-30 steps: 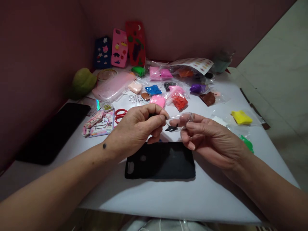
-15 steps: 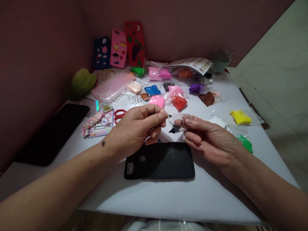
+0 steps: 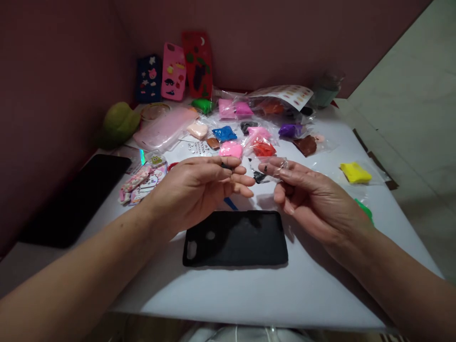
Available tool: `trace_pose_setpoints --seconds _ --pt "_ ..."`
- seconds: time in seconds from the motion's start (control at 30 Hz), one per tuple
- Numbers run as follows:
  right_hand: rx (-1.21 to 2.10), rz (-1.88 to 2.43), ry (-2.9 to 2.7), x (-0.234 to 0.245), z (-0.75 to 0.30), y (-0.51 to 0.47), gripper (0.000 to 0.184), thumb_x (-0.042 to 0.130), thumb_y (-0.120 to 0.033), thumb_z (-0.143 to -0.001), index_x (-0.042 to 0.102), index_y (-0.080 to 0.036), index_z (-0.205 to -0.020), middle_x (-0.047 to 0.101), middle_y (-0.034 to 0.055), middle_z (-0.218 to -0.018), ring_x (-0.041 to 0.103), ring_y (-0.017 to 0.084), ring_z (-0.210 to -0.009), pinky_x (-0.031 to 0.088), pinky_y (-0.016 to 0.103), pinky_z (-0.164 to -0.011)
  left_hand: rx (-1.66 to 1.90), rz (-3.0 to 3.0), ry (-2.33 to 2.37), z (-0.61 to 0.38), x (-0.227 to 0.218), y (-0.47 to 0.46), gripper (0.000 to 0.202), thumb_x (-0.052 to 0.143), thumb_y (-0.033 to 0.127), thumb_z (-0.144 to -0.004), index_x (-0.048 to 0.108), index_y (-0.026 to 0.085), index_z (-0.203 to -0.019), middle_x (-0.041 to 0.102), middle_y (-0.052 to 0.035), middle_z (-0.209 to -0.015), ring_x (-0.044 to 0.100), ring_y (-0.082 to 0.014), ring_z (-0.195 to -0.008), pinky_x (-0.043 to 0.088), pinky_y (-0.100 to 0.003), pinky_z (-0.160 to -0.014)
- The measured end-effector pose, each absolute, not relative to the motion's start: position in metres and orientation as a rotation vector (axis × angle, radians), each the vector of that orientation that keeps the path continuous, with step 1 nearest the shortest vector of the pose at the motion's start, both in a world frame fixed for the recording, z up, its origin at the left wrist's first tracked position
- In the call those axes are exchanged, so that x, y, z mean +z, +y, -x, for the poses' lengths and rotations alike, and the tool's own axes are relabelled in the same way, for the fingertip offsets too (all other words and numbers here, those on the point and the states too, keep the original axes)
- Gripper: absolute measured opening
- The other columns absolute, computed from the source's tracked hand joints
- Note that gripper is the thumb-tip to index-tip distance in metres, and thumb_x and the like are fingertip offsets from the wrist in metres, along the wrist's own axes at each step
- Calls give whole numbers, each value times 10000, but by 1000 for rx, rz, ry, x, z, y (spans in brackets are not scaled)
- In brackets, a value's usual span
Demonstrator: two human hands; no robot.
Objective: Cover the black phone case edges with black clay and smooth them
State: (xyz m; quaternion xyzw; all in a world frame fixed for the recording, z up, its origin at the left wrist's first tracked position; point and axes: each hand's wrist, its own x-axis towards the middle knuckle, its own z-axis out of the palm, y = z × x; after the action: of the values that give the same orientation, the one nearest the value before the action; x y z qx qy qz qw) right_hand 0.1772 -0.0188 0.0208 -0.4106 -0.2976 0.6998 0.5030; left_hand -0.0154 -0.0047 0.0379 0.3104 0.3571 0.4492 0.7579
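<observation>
My left hand hovers above the white table with thumb and forefinger pinched on a tiny black bit of clay; its other fingers are loosely stretched. My right hand pinches a small clear plastic bag that holds a lump of black clay. The two hands are a short gap apart. A black phone case lies flat on the table just below both hands.
Several bags of coloured clay lie behind the hands, among them blue clay, red clay and yellow clay. Decorated phone cases lean on the back wall. A black phone and sticker sheets lie left.
My left hand has let go of the bag and pulled left with a pinch of black clay, its fingers loosening. The right hand keeps the bag, lifted slightly.
</observation>
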Motion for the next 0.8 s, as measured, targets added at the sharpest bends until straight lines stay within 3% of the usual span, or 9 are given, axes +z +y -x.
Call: trace_pose_setpoints --seconds 0.13,0.3,0.4,0.53,0.67,0.8 --pt "1643 995 -744 20 -180 -17 143 752 -133 -787 744 -142 -929 719 40 -1066 611 50 -531 435 130 -404 878 -773 707 19 38 -5 197 492 -1 -853 687 29 -837 745 -162 -806 766 -218 -750 631 -266 -747" --pt "1589 1018 -796 22 -180 -17 139 745 -154 -805 741 -133 -942 715 48 -1061 599 42 -507 405 110 -363 775 -940 804 21 37 -7 82 621 121 -857 689 108 -814 741 -62 -729 706 -168 -525 530 -194 -391" --pt "1593 1019 -823 22 -178 -19 165 761 -187 -805 735 -129 -957 708 59 -1093 606 55 -504 397 114 -331 820 -1171 978 19 37 -11 49 739 172 -789 694 157 -802 684 14 -609 630 -116 -440 431 -153 -334" --pt "1650 992 -856 21 -175 -25 178 752 -230 -834 733 -119 -971 712 78 -1010 633 76 -550 418 111 -356 1000 -1589 1122 17 34 -16 75 725 198 -814 724 166 -883 618 47 -583 557 -61 -459 437 -151 -433" --pt "1709 958 -868 23 -171 -32 185 717 -234 -866 702 -131 -1019 710 67 -851 634 85 -557 446 111 -404 1121 -2093 1206 18 29 -17 270 529 224 -955 684 93 -1132 670 -30 -787 603 -99 -633 508 -217 -632" --pt "1730 956 -881 26 -168 -36 170 685 -221 -883 660 -108 -1008 704 69 -791 614 84 -512 456 126 -411 1086 -2362 1206 20 23 -18 286 456 191 -972 654 92 -1154 692 -75 -900 640 -137 -765 503 -248 -728"
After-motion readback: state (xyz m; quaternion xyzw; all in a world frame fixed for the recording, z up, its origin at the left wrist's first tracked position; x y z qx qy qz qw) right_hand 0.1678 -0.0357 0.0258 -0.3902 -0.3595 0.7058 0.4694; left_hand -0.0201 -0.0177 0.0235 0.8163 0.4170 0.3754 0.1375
